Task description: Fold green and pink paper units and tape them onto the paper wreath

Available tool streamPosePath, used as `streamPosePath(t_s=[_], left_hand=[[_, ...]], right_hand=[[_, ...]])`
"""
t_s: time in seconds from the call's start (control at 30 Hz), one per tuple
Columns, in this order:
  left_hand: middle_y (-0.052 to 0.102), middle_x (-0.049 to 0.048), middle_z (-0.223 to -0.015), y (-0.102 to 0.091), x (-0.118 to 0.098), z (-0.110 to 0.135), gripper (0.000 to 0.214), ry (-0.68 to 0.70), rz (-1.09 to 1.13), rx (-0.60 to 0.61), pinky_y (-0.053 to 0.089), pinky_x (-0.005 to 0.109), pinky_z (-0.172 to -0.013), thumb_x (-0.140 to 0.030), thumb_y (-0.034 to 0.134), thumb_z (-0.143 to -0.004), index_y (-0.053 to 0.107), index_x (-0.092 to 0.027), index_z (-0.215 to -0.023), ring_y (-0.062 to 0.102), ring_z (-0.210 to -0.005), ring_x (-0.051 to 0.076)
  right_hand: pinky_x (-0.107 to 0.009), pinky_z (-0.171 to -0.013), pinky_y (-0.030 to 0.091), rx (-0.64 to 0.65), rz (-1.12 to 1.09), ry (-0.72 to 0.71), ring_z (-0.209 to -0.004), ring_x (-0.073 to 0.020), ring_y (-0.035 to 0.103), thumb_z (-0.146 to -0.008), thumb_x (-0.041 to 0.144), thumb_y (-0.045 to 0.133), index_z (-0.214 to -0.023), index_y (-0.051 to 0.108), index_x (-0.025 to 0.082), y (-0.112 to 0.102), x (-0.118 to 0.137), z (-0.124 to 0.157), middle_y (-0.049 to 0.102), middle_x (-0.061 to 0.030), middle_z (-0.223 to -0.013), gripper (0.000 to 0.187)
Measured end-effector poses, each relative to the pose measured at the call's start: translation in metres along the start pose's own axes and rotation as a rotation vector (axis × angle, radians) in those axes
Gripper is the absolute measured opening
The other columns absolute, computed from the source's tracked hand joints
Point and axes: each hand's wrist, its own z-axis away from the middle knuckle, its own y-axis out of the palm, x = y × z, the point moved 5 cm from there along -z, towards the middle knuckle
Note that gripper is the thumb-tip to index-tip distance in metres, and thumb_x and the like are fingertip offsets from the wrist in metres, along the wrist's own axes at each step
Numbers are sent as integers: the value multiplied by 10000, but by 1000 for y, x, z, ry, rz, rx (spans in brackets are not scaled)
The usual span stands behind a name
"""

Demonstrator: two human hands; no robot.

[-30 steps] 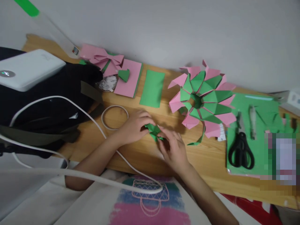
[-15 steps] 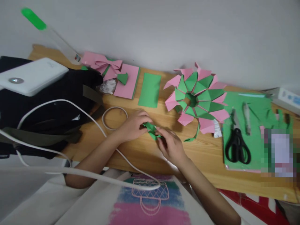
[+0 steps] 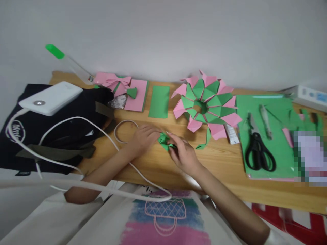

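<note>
A small folded piece of green paper [image 3: 163, 139] is up between my hands, over the front part of the wooden table. My right hand [image 3: 186, 153] pinches its right side between thumb and fingers. At its left edge are the fingertips of my left hand [image 3: 144, 139], closed on it and a little smeared by motion. Beyond my right hand stands a ring-shaped flower of folded pink and green paper [image 3: 221, 102]. A narrow curled green paper strip [image 3: 206, 140] lies beside it. A flat green paper rectangle [image 3: 158, 101] lies behind my hands.
Scissors [image 3: 259, 151] and a cutter [image 3: 265, 120] lie on green sheets [image 3: 281, 163] at right, near a white tube [image 3: 232, 134]. Left are a tape roll [image 3: 115, 133], pink paper [image 3: 138, 102], a black bag [image 3: 63, 136] and a white power bank [image 3: 52, 98]. A white cable [image 3: 143, 175] crosses my left forearm.
The head view has shifted, so the bag shows more. The green paper piece has turned slightly and shows more of its folds. Both hands stay at it.
</note>
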Motion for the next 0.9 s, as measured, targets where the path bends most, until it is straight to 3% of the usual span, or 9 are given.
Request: streamPosePath(t_s=[0.17,0.4,0.6,0.8,0.9], left_hand=[[709,64,-1001,-8,-4,6,247,82,-99,-21,485,296,-754,-118,419,-935,643,-171,-844,640,-896,166],[640,86,-824,-22,-16,11,188,-17,-218,78,487,332,-677,-113,496,-863,662,-138,-949,576,-757,200],[687,119,-980,-13,-28,19,253,26,-154,115,502,351,-770,-108,476,-881,632,-93,-1079,606,-885,225],[653,123,-954,-14,-21,25,206,-125,-48,127,501,356,-766,-102,501,-866,648,-106,-1010,586,-872,225],[644,126,-1020,-13,-22,30,222,-134,38,137,498,360,-835,-86,495,-864,639,-103,-1033,578,-942,223]], right_hand=[[-361,-764,558,0,-18,23,-863,-220,661,-873,81,465,-1430,283,232,0,-1,0,708,-62,-973,605],[-356,-774,556,-3,-21,29,-857,-216,654,-864,70,469,-1393,330,219,0,1,0,712,-66,-978,567],[-362,-779,560,7,26,21,-873,-222,663,-865,68,468,-1399,316,206,-1,3,-3,714,-82,-1017,572],[-373,-750,573,58,46,20,-847,-226,675,-871,71,454,-1400,316,193,-2,5,-5,714,-93,-990,560],[-383,-764,576,70,49,17,-874,-235,680,-868,69,461,-1402,311,188,-2,5,-5,713,-109,-1013,567]])
